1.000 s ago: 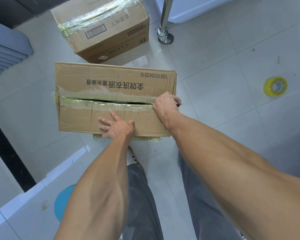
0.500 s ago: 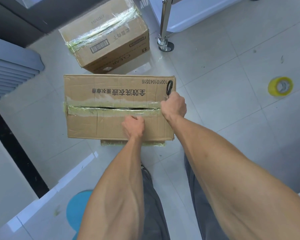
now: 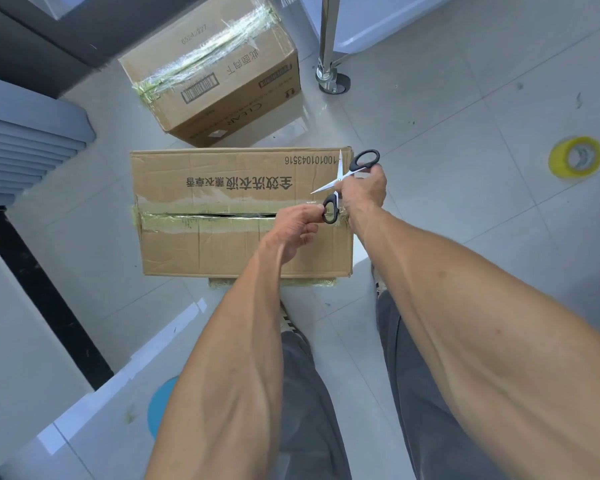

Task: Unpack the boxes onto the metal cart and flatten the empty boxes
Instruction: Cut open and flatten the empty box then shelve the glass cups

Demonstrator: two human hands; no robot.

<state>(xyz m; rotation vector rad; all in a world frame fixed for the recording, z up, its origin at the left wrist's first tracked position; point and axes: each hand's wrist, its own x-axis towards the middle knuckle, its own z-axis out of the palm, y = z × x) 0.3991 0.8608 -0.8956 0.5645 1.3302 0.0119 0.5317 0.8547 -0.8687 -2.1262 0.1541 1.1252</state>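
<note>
two taped boxes point(image 3: 243, 216) point(image 3: 212, 67), tape roll point(image 3: 575, 156), cart leg point(image 3: 327, 39) nearby

Over the near cardboard box point(image 3: 222, 216), whose taped seam is split, the right hand point(image 3: 364, 190) and left hand point(image 3: 297, 226) each grip a black handle of open scissors point(image 3: 340, 180). A second taped box point(image 3: 219, 64) sits beyond, near a cart leg point(image 3: 327, 46); a yellow tape roll point(image 3: 575, 156) lies on the tiled floor.

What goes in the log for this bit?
step: opening near box | right hand: holds scissors, blades open | left hand: pinches lower handle | far box: taped
</note>
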